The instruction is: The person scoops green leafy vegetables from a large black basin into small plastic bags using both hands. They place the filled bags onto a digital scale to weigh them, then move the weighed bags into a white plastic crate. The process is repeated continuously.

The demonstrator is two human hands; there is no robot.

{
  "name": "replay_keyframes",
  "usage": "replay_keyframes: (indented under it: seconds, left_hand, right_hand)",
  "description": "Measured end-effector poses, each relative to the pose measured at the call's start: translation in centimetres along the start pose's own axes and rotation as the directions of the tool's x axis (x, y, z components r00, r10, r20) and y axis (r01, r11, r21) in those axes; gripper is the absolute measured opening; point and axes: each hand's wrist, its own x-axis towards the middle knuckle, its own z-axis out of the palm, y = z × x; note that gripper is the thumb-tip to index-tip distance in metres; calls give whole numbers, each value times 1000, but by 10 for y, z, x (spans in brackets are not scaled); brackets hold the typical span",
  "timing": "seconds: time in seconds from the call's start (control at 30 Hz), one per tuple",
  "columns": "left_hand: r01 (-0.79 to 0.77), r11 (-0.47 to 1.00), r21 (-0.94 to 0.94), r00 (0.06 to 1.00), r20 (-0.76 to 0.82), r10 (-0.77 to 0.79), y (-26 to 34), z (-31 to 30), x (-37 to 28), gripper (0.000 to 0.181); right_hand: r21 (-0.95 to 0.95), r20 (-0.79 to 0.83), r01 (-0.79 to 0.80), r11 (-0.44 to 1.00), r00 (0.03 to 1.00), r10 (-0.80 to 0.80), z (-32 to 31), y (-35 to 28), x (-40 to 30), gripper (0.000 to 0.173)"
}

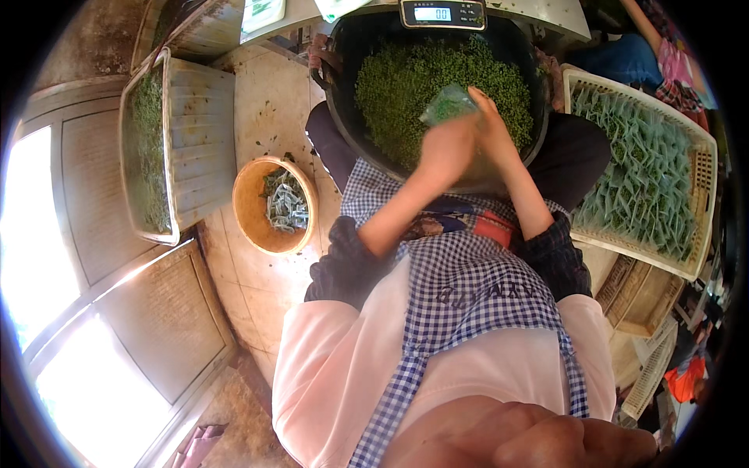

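Note:
A small clear plastic bag (449, 105) with green contents is held over a black tub (345, 120). Below the bag, my left hand (449, 145) is closed around its lower end, blurred by motion. My right hand (492, 123) meets the bag's right side with its fingers stretched along it; whether it grips the plastic is hidden. Loose small green berries (398, 88), like green peppercorns, fill much of the tub, which sits between my legs. Beyond its far rim, a digital scale (443, 14) with a lit display stands on a table edge.
At right, a white plastic crate (635, 175) holds many filled bags. An orange-yellow bucket (243, 205) with small plastic packets stands on the left floor. Another crate (199, 140) with green contents is farther left. A person's arm (642, 26) shows at upper right.

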Motion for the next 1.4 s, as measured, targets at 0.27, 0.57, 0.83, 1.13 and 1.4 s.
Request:
replay_keyframes:
  seconds: [0.27, 0.57, 0.83, 1.13, 1.4]
  left_hand:
    - [243, 943, -228, 952, 242, -187, -15, -56, 57, 25]
    - [-402, 666, 629, 891, 102, 442, 16, -94, 228, 14]
    - [-232, 878, 419, 952, 282, 118, -46, -75, 177, 25]
    - [-213, 740, 637, 960, 279, 36, -140, 27, 153, 16]
    - [-57, 883, 466, 937, 331, -114, -120, -1, 137, 18]
  right_hand:
    - [419, -151, -115, 901, 969, 194, -15, -18, -21, 45]
    - [-110, -142, 80, 991, 985, -95, 3, -9, -26, 18]
    - [-283, -47, 137, 949, 987, -157, 6, -15, -30, 24]
    - [-400, -2, 173, 900, 982, -189, 8, -19, -28, 29]
    - [-589, 222, 184, 787, 973, -62, 15, -36, -40, 28]
